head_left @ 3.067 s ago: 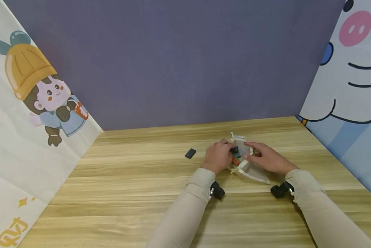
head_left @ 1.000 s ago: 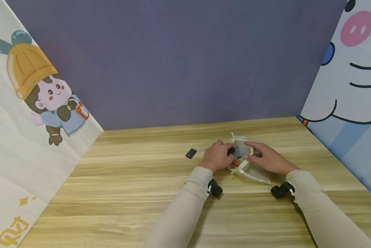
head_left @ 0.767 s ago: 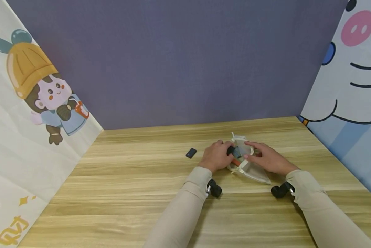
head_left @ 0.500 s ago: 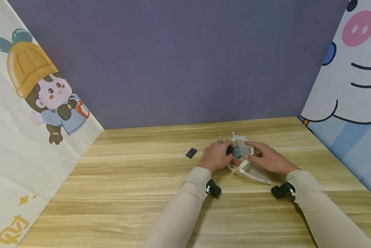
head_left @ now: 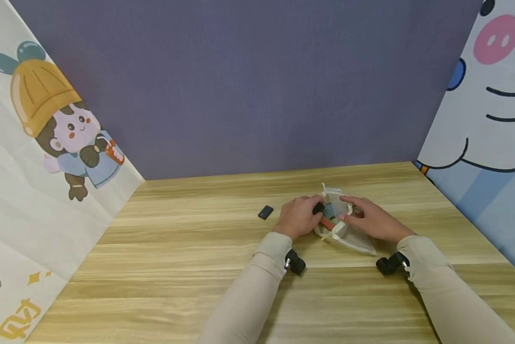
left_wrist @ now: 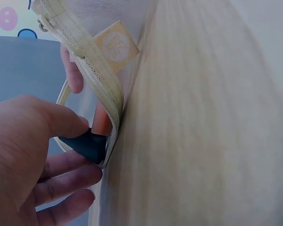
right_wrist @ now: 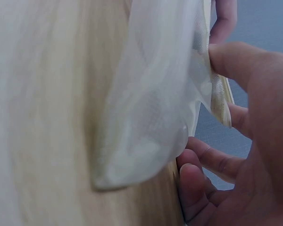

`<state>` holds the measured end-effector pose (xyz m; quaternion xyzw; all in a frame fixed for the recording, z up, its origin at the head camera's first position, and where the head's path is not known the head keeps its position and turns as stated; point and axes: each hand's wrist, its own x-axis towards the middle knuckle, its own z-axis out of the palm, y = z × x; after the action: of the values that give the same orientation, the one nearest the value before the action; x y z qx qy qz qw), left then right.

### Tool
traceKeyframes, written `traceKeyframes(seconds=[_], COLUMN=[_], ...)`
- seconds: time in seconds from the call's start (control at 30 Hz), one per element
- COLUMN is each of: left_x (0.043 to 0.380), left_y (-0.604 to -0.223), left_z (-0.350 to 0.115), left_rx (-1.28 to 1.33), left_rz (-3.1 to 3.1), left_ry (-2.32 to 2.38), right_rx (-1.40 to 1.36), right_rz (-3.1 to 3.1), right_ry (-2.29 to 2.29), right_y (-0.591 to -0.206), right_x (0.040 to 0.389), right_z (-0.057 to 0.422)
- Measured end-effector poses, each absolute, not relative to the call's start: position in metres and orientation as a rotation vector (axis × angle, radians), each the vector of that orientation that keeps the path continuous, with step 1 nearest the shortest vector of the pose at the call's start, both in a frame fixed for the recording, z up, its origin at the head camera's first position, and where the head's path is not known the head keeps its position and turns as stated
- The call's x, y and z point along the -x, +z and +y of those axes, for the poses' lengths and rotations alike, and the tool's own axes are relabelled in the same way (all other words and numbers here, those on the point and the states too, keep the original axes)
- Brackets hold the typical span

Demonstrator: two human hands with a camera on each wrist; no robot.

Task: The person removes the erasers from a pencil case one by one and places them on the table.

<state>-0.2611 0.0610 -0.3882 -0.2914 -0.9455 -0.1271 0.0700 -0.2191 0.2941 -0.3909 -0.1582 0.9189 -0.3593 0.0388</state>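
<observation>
While the left hand (head_left: 297,217) pinches a dark blunt piece (left_wrist: 87,145) at the mouth of a mesh zip pouch (head_left: 355,239), its grip narrow between thumb and fingers, the right hand (head_left: 377,222) has the pouch's zipped edge in a wider grip. An orange piece (left_wrist: 102,120) shows inside the zip, right beside the dark one. The pouch lies on the desk (head_left: 163,267), set in from its back and right edges. A small black block (head_left: 265,212) sits left of the hands, a broad stretch of wood between it and the left edge
</observation>
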Motion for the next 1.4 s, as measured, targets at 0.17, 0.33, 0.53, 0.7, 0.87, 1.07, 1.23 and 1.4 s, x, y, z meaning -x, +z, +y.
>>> traceKeyframes(seconds=[0.17,0.33,0.53,0.7,0.87,1.07,1.23,1.4], left_x=[0.261,0.26,0.259,0.259,0.257,0.254,0.249,0.244], left_y=[-0.39,-0.389,-0.388,-0.385,-0.383,-0.385,-0.384,-0.383], left_z=[0.06,0.059,0.057,0.055,0.051,0.046,0.043,0.041], left_rx=[0.866,0.885,0.889,0.841,0.836,0.837,0.831,0.823], left_rz=[-2.823,-2.784,-2.748,-2.75,-2.76,-2.77,-2.774,-2.799], left_ry=[-0.398,-0.409,-0.427,-0.42,-0.428,-0.377,-0.402,-0.428], right_rx=[0.475,0.482,0.494,0.504,0.498,0.498,0.484,0.484], right_rz=[2.822,2.824,2.82,2.816,2.823,2.835,2.858,2.858], right_ry=[-1.093,-1.097,-1.1,-1.105,-1.101,-1.08,-1.048,-1.047], right_y=[-0.391,-0.391,-0.392,-0.392,-0.391,-0.392,-0.393,-0.393], right_x=[0.218,0.219,0.22,0.219,0.219,0.219,0.219,0.219], right_z=[0.294,0.294,0.294,0.294,0.294,0.293,0.295,0.295])
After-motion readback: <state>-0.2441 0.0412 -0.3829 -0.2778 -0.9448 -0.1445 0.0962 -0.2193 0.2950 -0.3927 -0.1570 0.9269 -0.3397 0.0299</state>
